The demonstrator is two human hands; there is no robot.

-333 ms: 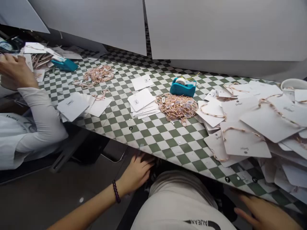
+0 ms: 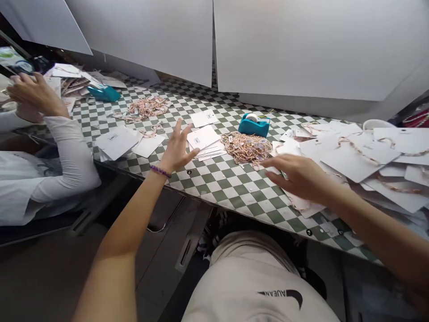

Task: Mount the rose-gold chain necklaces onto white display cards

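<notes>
My left hand [image 2: 176, 150], a purple bead bracelet [image 2: 160, 171] at its wrist, is over the table with fingers spread and nothing in it. Just right of it lies a stack of white cards [image 2: 205, 139]. My right hand [image 2: 295, 174] reaches in from the right, fingers apart and holding nothing, near a pile of pink and gold beaded strings [image 2: 247, 146]. Behind that pile stands a teal tape dispenser [image 2: 254, 125]. White cards with beaded strings [image 2: 362, 154] are heaped beyond my right hand and forearm.
At the left, a person in white sleeves [image 2: 69, 143] works beside another teal dispenser [image 2: 104, 93], a string pile [image 2: 149, 106] and cards [image 2: 117, 142]. White panels [image 2: 301, 49] hang behind the checkered table [image 2: 234, 194]. A white cup [image 2: 380, 124] stands at the right.
Both my hands have risen from below the table's front edge to over the tabletop. The view has shifted slightly, and the cards and piles lie as before.
</notes>
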